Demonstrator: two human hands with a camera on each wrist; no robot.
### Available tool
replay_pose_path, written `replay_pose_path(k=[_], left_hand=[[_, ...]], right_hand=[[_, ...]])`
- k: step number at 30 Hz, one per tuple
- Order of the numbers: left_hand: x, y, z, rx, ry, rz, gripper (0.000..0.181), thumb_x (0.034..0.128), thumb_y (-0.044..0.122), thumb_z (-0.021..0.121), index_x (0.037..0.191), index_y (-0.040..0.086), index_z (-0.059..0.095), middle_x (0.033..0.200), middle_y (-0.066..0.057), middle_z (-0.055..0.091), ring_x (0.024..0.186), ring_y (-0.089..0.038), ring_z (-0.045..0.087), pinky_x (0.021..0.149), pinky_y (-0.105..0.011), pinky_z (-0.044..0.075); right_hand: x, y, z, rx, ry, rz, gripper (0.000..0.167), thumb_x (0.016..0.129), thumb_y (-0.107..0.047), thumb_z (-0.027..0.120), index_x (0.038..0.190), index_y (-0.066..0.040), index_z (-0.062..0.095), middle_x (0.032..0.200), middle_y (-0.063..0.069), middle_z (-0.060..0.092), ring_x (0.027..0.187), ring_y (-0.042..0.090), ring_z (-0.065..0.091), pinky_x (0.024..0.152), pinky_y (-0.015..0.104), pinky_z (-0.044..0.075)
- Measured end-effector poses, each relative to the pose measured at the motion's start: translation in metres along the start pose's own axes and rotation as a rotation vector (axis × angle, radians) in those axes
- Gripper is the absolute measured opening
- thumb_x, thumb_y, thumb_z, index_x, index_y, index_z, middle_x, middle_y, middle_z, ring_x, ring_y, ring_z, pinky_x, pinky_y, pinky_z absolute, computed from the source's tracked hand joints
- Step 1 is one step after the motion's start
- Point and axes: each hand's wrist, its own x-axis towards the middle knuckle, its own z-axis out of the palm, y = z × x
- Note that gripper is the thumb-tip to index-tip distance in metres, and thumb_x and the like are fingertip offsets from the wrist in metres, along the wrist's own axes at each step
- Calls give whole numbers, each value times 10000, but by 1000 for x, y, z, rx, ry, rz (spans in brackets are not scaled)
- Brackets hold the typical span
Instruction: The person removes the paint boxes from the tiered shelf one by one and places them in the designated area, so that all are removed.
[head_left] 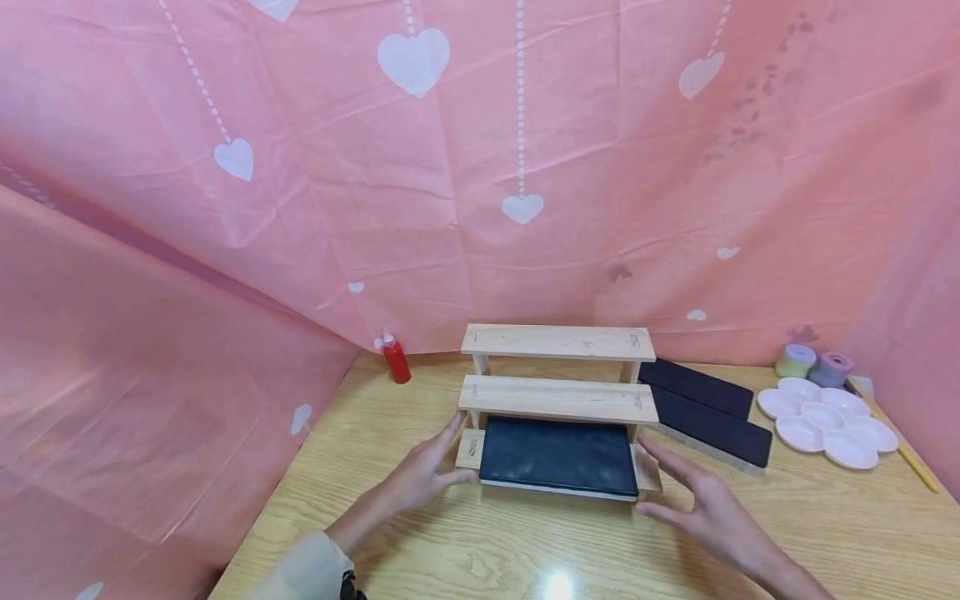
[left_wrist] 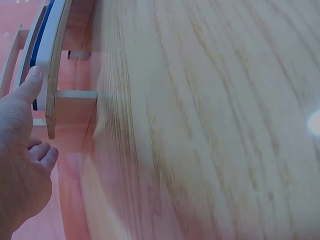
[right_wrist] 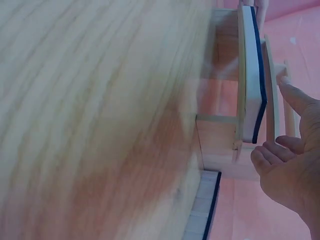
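Note:
A three-tier wooden step shelf point(head_left: 558, 396) stands on the table in the head view. On its lowest step lies a flat slab point(head_left: 558, 454) with a dark, glossy top and white sides, also seen edge-on in both wrist views. My left hand point(head_left: 422, 473) is at the shelf's left end with its fingers loosely extended; in the left wrist view, its thumb point(left_wrist: 33, 80) is at the slab's edge, and I cannot tell whether they touch. At the right end, my right hand point(head_left: 708, 504) is spread with nothing in it; in the right wrist view its palm faces the shelf.
Two long dark-topped slabs point(head_left: 712, 425) lie behind the shelf's right side. Farther right are a white flower-shaped palette point(head_left: 822, 418), two small round containers point(head_left: 795, 361) and a yellow stick point(head_left: 918, 468). A red bottle point(head_left: 397, 362) stands back left, before a pink curtain point(head_left: 375, 167).

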Motion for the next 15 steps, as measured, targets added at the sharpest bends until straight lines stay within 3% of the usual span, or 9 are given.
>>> replay_pose_path(k=[5, 15], left_hand=[[0, 0, 3, 18, 5, 13, 965, 994, 414, 753, 1701, 79, 188, 1739, -101, 246, 1566, -300, 319, 1228, -523, 334], [2, -1, 7, 80, 41, 49, 921, 992, 346, 771, 1686, 54, 241, 1696, -125, 346, 1530, -281, 392, 1203, -505, 384]], right_hand=[[1, 0, 6, 64, -11, 31, 879, 795, -105, 940, 1554, 1, 511, 1494, 258, 568, 1306, -44, 488, 1015, 22, 349], [4, -2, 14, 143, -23, 64, 796, 822, -75, 917, 1509, 52, 537, 1472, 311, 569, 1283, -53, 519, 986, 58, 441]])
